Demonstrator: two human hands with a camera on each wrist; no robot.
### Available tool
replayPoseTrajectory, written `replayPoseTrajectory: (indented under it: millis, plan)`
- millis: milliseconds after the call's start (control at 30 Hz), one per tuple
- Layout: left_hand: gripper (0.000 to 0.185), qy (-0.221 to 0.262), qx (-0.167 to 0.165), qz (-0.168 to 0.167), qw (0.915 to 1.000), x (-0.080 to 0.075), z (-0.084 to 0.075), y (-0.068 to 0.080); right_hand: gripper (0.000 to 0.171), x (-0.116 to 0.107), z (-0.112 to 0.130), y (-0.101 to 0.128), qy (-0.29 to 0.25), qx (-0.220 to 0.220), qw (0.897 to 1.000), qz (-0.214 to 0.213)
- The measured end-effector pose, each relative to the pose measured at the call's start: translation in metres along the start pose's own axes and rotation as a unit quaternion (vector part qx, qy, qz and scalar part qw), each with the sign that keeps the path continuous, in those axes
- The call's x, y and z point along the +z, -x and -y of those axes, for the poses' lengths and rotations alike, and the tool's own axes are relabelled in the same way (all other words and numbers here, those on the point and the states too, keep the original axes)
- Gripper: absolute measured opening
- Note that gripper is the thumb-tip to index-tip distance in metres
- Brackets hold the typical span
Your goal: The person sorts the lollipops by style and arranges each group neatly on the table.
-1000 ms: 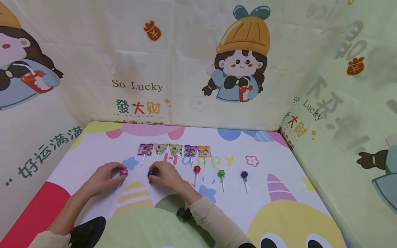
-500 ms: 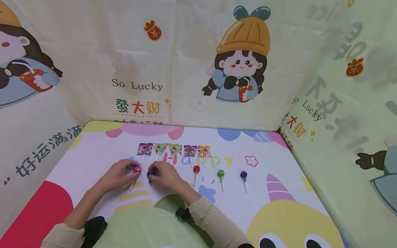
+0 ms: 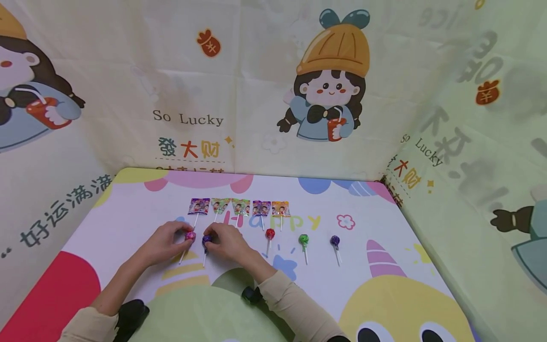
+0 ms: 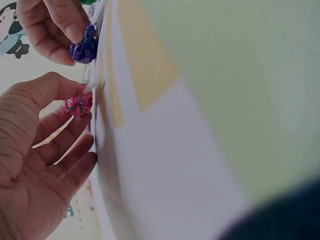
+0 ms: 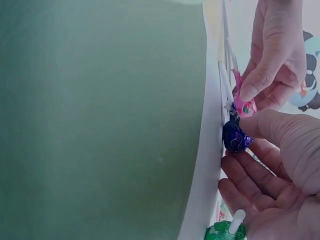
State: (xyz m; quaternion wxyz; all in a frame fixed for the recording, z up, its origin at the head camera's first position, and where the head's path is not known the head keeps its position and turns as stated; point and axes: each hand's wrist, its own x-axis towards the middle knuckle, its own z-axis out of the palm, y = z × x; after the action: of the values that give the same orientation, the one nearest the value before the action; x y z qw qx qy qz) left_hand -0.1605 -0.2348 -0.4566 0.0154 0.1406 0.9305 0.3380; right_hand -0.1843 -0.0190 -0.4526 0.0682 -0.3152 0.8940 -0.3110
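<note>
In the head view my left hand (image 3: 162,243) pinches the head of a pink-wrapped lollipop (image 3: 190,235) between thumb and fingers, its white stick pointing toward me. Just right of it, my right hand (image 3: 228,242) pinches a dark purple lollipop (image 3: 207,239) by its wrapped head. The two candies are side by side with a small gap. The left wrist view shows thumb and fingers around the pink lollipop (image 4: 79,102), low at the tabletop. In the right wrist view, a green lollipop (image 5: 222,231) lies close by the right hand.
Red (image 3: 270,233), green (image 3: 304,240) and purple (image 3: 335,241) round lollipops lie spaced out to the right. Behind, several flat-wrapped lollipops (image 3: 241,206) form a row on the patterned table (image 3: 359,209). A printed cloth (image 3: 256,95) hangs around the table's far sides.
My left hand has carried the pink lollipop rightward, up beside the purple one, and has stayed there over the last half second. My right hand has kept its place.
</note>
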Motion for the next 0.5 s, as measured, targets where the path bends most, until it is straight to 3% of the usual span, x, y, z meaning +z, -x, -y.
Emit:
replayPoseTrajectory:
  millis: [500]
  plan:
    - [0.032,-0.007,-0.008,-0.006,0.9999,0.0029,0.0028,-0.0004,0.022,0.0002,-0.0010,0.0006,0.001,-0.007,1.000,-0.008]
